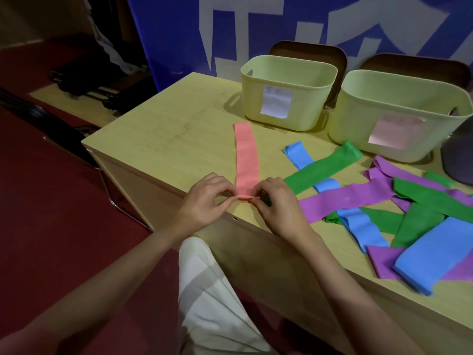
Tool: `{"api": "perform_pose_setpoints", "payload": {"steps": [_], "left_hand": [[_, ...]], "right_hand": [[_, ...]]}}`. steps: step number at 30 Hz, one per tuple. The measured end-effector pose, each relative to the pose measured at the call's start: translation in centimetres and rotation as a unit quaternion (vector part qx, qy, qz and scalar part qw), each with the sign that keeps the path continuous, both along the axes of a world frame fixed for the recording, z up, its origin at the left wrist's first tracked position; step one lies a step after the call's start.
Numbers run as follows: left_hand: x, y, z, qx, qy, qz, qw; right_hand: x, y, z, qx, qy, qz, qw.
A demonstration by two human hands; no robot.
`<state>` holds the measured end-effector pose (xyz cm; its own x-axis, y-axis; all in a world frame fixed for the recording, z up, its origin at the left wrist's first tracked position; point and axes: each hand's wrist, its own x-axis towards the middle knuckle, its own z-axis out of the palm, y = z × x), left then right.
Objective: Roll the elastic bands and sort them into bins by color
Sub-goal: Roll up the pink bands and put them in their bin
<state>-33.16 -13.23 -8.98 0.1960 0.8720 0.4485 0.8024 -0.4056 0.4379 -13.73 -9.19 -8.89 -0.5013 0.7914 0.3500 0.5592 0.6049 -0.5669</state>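
Note:
A pink elastic band point(246, 156) lies flat on the wooden table point(163, 134), stretched away from me. Its near end is folded into a small roll. My left hand point(204, 201) pinches the left side of that roll and my right hand point(279, 203) pinches the right side, both at the table's front edge. To the right lies a loose pile of bands: a green band point(322, 167), a blue band point(299, 156), a purple band point(345, 198), and several more overlapping. Two pale green bins stand behind: the left bin point(286, 98) with a white label, the right bin point(399, 116) with a pink label.
A grey container point(458, 155) sits at the right edge. Two brown chair backs point(307, 51) stand behind the bins, in front of a blue and white banner. A dark chair point(51, 124) and red floor lie to the left. My white trousers point(212, 290) are below the table edge.

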Motion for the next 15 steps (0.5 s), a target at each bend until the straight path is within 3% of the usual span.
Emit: {"api": "perform_pose_setpoints", "payload": {"steps": [15], "left_hand": [[0.6, -0.8, -1.1, 0.034, 0.033, -0.009, 0.999]], "right_hand": [[0.4, -0.8, -1.1, 0.021, -0.006, 0.0, 1.0]]}}
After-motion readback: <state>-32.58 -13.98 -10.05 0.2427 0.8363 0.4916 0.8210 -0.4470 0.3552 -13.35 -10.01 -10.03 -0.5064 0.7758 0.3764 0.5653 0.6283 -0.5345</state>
